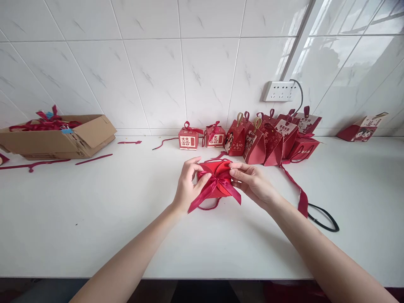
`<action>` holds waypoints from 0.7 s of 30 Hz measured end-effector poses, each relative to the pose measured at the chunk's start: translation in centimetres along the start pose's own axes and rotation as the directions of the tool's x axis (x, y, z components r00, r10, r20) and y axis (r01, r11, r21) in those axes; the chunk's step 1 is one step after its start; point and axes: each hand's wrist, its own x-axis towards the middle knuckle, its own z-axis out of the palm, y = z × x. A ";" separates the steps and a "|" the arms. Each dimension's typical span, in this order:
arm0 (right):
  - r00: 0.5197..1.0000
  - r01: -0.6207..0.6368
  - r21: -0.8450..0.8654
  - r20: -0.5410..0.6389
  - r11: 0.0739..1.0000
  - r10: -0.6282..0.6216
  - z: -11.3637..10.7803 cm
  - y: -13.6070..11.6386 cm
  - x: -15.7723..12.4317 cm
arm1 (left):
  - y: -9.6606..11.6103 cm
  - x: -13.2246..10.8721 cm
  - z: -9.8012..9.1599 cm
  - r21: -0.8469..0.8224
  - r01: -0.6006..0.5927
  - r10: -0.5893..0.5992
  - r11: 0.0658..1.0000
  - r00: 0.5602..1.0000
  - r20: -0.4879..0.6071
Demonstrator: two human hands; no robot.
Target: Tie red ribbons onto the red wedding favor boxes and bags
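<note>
A small red gift box (226,190) with curved overlapping flaps lies in the middle of the white table. A dark red satin ribbon (202,195) is tied in a bow on top, its two tails spread toward me. My left hand (189,181) grips the box's left side, thumb on the ribbon near the knot. At the right side, my right hand (249,179) pinches the box's edge; whether a ribbon loop is also between the fingers I cannot tell. A twisted red cord (210,208) curves out from under the box.
Two small red boxes (188,141) and several taller red boxes (255,147) stand along the wall. A cardboard box (94,134) of ribbons is at left, near loose ribbon pieces (94,159). A black cord loop (326,219) lies at right; another red box (360,131) sits farther right.
</note>
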 end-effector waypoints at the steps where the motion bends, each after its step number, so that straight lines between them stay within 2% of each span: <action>1: 1.000 0.001 -0.016 -0.011 1.000 -0.001 0.0 0.0 0.0 | 0.0 0.0 0.0 0.009 0.001 -0.001 1.000 1.000 0.002; 5: 0.997 0.030 -0.058 -0.066 0.998 -0.034 0.0 -0.1 0.1 | 0.2 0.2 -0.1 -0.013 0.020 -0.020 1.000 1.000 0.012; 11: 0.988 0.094 -0.066 -0.114 0.993 -0.101 -0.3 0.3 0.3 | 0.4 0.2 -0.1 -0.115 0.125 -0.122 0.985 0.992 0.038; 17: 1.000 0.014 0.081 -0.026 0.997 -0.012 0.0 0.2 0.4 | 0.4 -0.1 0.2 -0.144 0.192 -0.188 0.971 0.981 0.041; 21: 0.998 -0.064 0.126 -0.007 0.990 0.065 0.0 0.3 0.5 | 0.4 -0.1 0.5 -0.153 0.177 -0.175 0.972 0.984 0.027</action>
